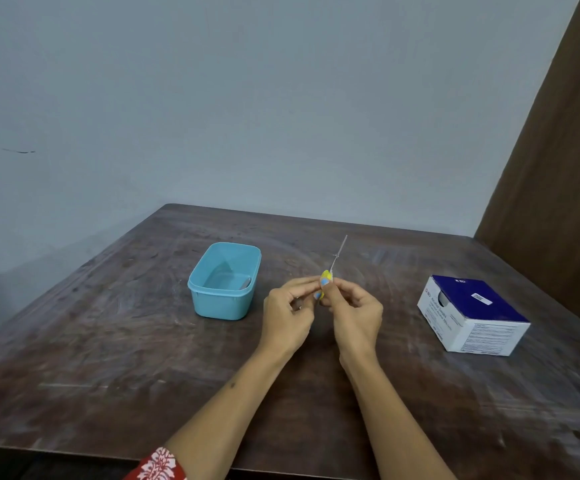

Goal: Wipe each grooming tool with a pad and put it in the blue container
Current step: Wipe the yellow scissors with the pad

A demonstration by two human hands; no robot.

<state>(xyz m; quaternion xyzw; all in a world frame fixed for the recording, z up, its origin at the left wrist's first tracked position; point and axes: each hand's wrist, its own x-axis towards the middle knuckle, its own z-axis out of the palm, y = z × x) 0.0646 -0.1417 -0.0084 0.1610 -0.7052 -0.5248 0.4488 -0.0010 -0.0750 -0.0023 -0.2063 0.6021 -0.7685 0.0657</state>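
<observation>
Above the middle of the table, my left hand (290,308) and my right hand (354,311) meet at a small grooming tool (330,271). The tool has yellow and light-blue handles and thin metal blades pointing up and away. Both hands pinch its handle end with fingertips. No pad shows between the fingers. The blue container (224,282) stands to the left of my hands, open, with a metal item (245,283) lying inside at its right end.
A white and dark-blue cardboard box (472,313) of swabs sits on the right side of the brown wooden table (108,341). A pale wall stands behind the table and a brown panel rises at the far right.
</observation>
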